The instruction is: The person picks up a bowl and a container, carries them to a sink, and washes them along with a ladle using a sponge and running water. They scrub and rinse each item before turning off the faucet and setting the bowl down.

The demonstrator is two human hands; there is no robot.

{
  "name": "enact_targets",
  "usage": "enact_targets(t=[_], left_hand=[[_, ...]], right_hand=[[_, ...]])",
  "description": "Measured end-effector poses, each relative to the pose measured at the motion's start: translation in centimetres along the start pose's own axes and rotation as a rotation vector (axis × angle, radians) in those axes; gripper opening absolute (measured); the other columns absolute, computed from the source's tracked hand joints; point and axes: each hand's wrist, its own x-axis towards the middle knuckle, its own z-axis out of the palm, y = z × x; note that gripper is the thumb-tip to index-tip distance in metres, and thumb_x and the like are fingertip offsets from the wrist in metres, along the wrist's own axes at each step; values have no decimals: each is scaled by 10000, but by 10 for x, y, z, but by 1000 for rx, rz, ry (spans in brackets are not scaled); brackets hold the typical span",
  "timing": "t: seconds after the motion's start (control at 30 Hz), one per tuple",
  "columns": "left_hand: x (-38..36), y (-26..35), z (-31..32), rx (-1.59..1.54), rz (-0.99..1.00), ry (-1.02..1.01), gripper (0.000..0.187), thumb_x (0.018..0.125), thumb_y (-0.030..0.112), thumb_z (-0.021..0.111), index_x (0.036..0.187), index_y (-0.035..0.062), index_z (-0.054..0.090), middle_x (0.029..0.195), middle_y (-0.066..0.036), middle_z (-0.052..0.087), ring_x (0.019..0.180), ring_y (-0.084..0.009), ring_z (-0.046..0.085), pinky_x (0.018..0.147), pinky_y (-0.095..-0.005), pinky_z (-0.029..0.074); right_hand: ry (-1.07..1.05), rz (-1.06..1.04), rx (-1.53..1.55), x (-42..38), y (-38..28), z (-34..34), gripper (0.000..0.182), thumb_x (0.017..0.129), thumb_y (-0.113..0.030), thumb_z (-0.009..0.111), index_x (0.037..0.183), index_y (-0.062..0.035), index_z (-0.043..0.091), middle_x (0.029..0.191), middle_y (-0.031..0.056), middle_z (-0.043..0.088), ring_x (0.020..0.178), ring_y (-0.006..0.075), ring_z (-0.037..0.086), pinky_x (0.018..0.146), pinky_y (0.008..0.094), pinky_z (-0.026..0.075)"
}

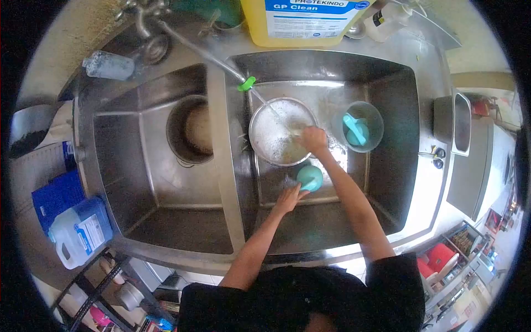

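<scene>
My left hand [287, 199] is closed on the handle of a turquoise dipper [311, 176], low over the right sink basin. My right hand [314, 138] is a fist at the right rim of a round metal bowl [268, 124] with whitish, foamy-looking water inside. What the right fingers hold, if anything, is blurred. A thin water stream falls into the bowl from a long faucet pipe [204, 52] with a green tip [246, 84]. To the right stands a translucent round container [376, 124] holding another turquoise dipper [355, 130].
A deep metal pot [176, 130] stands in the left basin, past the metal divider [224, 166]. A yellow jerrycan [257, 27] is behind the sink. A clear bottle [109, 65] lies at the back left. Scissors [437, 157] and a metal pan [462, 124] are at the right edge.
</scene>
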Motion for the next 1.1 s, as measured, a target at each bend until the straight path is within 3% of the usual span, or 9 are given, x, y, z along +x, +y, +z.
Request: enact_targets(t=[0.3,0.5,0.6,0.67,0.77,0.87,0.97,1.0,1.1], left_hand=[[6,-31,21,65,-91,151,410,833,321,379,992,-55,416,856,-258,495,797,-386,488,661,-422,400],[48,41,-64,-953,-141,545,387,819,336,420,1008,1,463,835,-106,536,756,-227,520,677,-295,402],[77,34,-84,-1277,-171,195,315,809,262,462,1044,52,444,851,-50,526,730,-139,511,648,-260,405],[83,33,-95,-1213,-233,290,316,804,216,473,1066,48,416,842,-50,524,690,-119,501,594,-237,410],[74,38,-120,-1143,-322,316,304,811,135,430,1095,39,377,770,-48,503,550,-93,458,444,-218,381],[74,30,-115,-955,-282,355,251,810,128,411,1048,49,414,641,-25,460,442,-80,399,375,-236,339],[80,18,-108,-634,-216,519,215,803,165,449,979,43,450,577,-4,440,437,-73,402,372,-241,337],[64,39,-122,-675,-283,410,302,809,259,443,970,3,433,710,-233,539,625,-362,538,555,-409,398],[63,27,-107,-312,-174,589,197,795,199,470,862,15,450,568,-115,496,456,-196,484,424,-321,365]], right_hand=[[-55,17,38,-19,-17,-12,243,667,-295,540,677,-62,605,682,132,590,665,264,588,552,376,467],[-116,67,588,-72,-5,-27,293,711,-299,533,814,-30,583,720,200,561,691,324,564,624,381,436],[-91,-47,707,-76,-16,-40,293,715,-281,534,851,-23,567,739,212,552,713,339,553,627,383,427],[-13,-195,720,-73,-18,-49,258,736,-236,510,855,-13,563,709,210,554,695,343,553,623,391,427],[125,56,738,-58,-27,-103,223,738,-178,496,880,-19,560,841,207,549,814,329,535,686,378,416],[277,-371,489,-38,-42,-86,216,700,-133,511,886,-36,562,983,190,503,909,315,486,744,369,390],[421,-519,330,-6,-44,-47,242,624,-93,536,856,-28,542,816,172,526,819,305,490,780,359,365],[637,-560,116,7,-39,-53,246,624,-71,508,865,-38,545,800,169,524,782,312,501,758,370,386],[346,-255,382,36,-27,-64,236,635,-54,498,863,-50,558,845,177,530,812,313,508,743,355,408]])
